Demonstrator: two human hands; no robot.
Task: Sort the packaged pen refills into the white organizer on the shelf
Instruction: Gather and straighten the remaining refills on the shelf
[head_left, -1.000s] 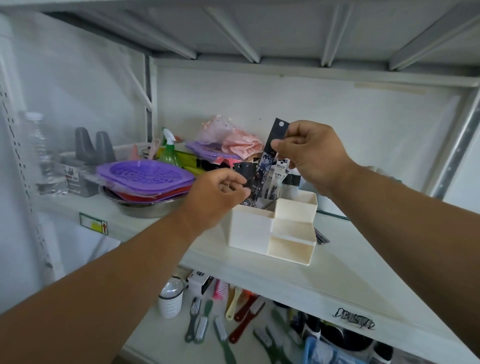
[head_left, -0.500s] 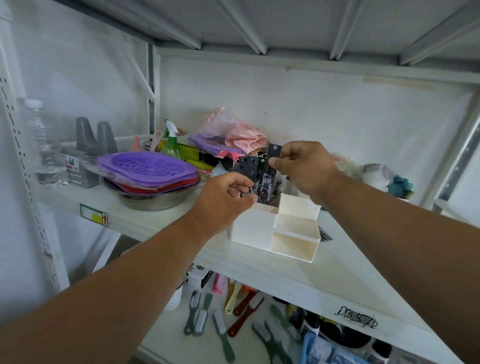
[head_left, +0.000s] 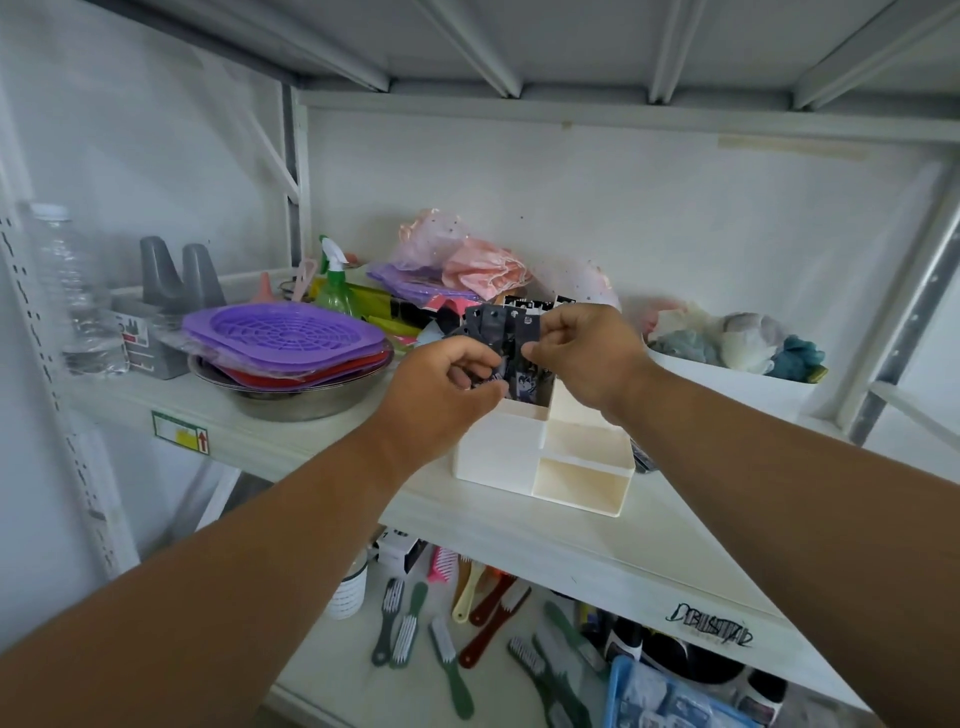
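Pen refills (head_left: 506, 332) pinched by both hands, printing unreadable

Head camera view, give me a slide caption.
Both hands, left hand and right hand, hold packaged pen refills over the white organizer.

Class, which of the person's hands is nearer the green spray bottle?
Left. The left hand is lower right of the green spray bottle; the right hand is farther right, beyond the refill packs.

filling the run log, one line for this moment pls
left hand: grips refill packs | right hand: pinches packs | over white organizer
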